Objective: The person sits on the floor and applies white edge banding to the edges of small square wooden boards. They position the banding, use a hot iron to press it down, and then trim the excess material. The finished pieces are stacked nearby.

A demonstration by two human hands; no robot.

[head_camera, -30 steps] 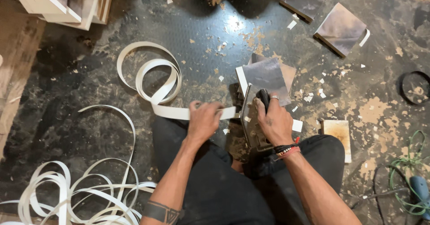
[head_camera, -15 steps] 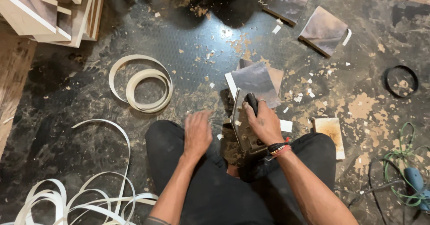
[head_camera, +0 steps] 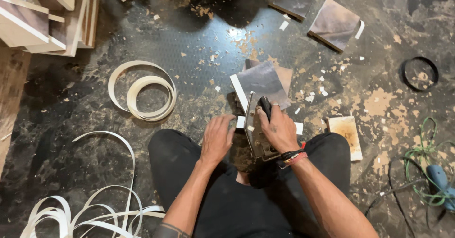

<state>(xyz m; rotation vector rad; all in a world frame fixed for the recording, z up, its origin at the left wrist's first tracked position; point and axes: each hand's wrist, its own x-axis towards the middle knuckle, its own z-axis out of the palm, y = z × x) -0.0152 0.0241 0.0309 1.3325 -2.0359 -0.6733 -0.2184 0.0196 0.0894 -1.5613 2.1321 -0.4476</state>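
The clothes iron [head_camera: 258,131] sits on the dark floor [head_camera: 189,43] right in front of the person's knees, tipped on its side so the dull, scorched metal soleplate faces left, with a black handle along its right side. The right hand [head_camera: 279,129] is wrapped closed around that handle, a ring on one finger and beaded bands at the wrist. The left hand [head_camera: 217,138] lies just left of the iron, fingers bent and pressing down on a small board piece [head_camera: 241,122] with a white edge strip that shows at both sides of the iron — whether the fingers actually pinch the piece or only rest on it, I cannot tell. Just beyond the iron lies a grey laminate panel [head_camera: 263,81] with a white edge, resting on a tan board. Right of the iron, near the knee, is a small pale wood block [head_camera: 346,133]. Well to the left of the iron lies a coil of white edge banding [head_camera: 142,93], and loose loops of the same banding [head_camera: 85,209] sprawl farther left and nearer the person. Far beyond the iron lie two more laminate squares [head_camera: 334,24]; far left, stacked wood boards [head_camera: 42,15]. White and tan scraps litter the floor around the iron — a black ring [head_camera: 419,74] and a green cable [head_camera: 422,171] lie far to its right.
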